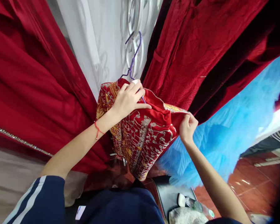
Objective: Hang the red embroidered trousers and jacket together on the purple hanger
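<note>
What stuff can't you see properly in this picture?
- Purple hanger, head view: its shoulders are hidden inside the embroidered red garment and under the left hand.
- Right hand: its fingertips are tucked into the garment's edge.
- Red robe and blue tulle: cut off by the picture's edges.
- Plastic bottle: small and blurry, label unreadable.

Left hand [128, 99] grips the embroidered red garment [140, 137] at its top, right by the purple hanger [132, 60]; right hand [188, 127] pinches its edge, blue tulle [224, 137] just beyond.
</note>
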Demonstrator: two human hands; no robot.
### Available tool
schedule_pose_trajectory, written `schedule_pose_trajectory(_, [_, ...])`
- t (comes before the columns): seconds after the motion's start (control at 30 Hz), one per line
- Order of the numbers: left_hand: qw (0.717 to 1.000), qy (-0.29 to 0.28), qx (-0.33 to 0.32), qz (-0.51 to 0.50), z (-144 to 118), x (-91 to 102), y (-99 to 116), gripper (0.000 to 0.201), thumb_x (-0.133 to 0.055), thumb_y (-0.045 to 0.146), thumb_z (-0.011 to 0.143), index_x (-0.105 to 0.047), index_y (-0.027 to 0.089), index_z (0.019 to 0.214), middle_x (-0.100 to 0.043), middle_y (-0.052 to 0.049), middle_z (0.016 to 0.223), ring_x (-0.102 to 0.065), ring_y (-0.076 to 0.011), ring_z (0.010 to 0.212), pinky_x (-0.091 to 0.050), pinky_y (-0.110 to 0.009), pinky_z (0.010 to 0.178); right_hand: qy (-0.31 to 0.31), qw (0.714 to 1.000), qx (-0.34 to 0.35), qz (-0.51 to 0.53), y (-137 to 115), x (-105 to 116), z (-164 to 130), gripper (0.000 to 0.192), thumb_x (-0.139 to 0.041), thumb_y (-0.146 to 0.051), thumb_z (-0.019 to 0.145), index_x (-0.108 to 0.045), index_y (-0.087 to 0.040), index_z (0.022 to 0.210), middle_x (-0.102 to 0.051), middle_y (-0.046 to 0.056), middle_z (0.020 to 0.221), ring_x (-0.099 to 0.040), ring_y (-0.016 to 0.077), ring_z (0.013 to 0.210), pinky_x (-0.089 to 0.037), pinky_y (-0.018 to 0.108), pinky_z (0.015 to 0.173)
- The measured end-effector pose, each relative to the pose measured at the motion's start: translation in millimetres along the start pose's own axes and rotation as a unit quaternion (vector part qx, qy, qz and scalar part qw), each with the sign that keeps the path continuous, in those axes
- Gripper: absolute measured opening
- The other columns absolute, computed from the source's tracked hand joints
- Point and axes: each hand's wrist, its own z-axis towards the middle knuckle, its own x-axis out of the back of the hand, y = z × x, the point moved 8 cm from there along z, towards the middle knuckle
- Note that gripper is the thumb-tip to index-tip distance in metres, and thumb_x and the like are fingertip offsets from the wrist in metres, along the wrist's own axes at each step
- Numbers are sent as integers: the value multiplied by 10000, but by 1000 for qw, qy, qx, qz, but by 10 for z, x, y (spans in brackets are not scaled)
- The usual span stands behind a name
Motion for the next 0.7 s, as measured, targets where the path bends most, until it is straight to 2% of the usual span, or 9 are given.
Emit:
schedule_pose_trajectory(0.03, [1000, 5, 2, 1, -1, -9, 2, 700, -376, 751, 871, -673, 131, 1002, -635, -197, 1217, -555, -363, 1235, -466, -496, 974, -20, 995, 66, -68, -85, 32, 16, 336, -440, -471, 859, -376, -234, 630, -426, -20, 590, -386, 132, 540, -296, 259, 531])
schedule_pose_trajectory(0.1, [1000, 7, 4, 2, -1, -26, 3, 706, -364, 759, 869, -665, 130, 977, -638, -202, 1212, -558, -363, 1236, -479, -499, 968, -74, 964, 166, -195, -157, 82, 36, 357, -513, -465, 842, -379, -223, 617, -427, -15, 577, -342, 116, 518, -223, 264, 514])
schedule_pose_trajectory(0.17, [1000, 4, 3, -4, -2, -25, -2, 698, -373, 763, 865, -657, 132, 953, -644, -196, 1188, -565, -360, 1229, -489, -507, 965, -113, 931, 216, -272, -149, 164, 75, 367, -504, -477, 875, -414, -211, 638, -473, 2, 592, -331, 108, 499, -183, 264, 499])
schedule_pose_trajectory(0.23, [1000, -1, -2, -18, -9, -5, -8, 680, -404, 772, 850, -650, 143, 929, -651, -172, 1143, -576, -350, 1212, -496, -513, 968, -140, 911, 248, -297, -180, 250, 118, 395, -448, -492, 928, -432, -205, 657, -501, 10, 597, -341, 105, 486, -180, 254, 490])
schedule_pose_trajectory(0.3, [999, -5, -4, -36, -21, 26, -14, 648, -447, 771, 837, -643, 157, 910, -654, -142, 1092, -578, -341, 1212, -500, -516, 977, -168, 901, 276, -290, -288, 309, 137, 432, -420, -507, 954, -416, -206, 643, -472, -1, 559, -342, 100, 470, -193, 246, 489])
schedule_pose_trajectory(0.4, [998, -11, 9, -57, -38, 63, -16, 568, -496, 725, 862, -633, 175, 897, -642, -122, 1067, -550, -343, 1269, -489, -531, 1016, -205, 902, 298, -237, -539, 376, 125, 463, -421, -491, 970, -377, -209, 606, -348, -40, 490, -287, 85, 437, -210, 247, 493])
schedule_pose_trajectory(0.53, [996, -33, 24, -76, -81, 105, 47, 488, -501, 674, 905, -617, 199, 901, -626, -123, 1160, -454, -346, 1394, -433, -564, 1100, -269, 911, 292, -115, -811, 414, 120, 513, -444, -481, 986, -342, -207, 564, -217, -65, 498, -218, 70, 441, -204, 257, 489])
schedule_pose_trajectory(0.7, [995, -48, 52, -71, -168, 186, 155, 450, -470, 638, 938, -601, 210, 982, -559, -128, 1393, -309, -363, 1495, -316, -624, 1174, -320, 916, 242, -22, -784, 403, 231, 525, -478, -488, 975, -292, -214, 568, -210, -61, 548, -196, 69, 484, -190, 260, 481])
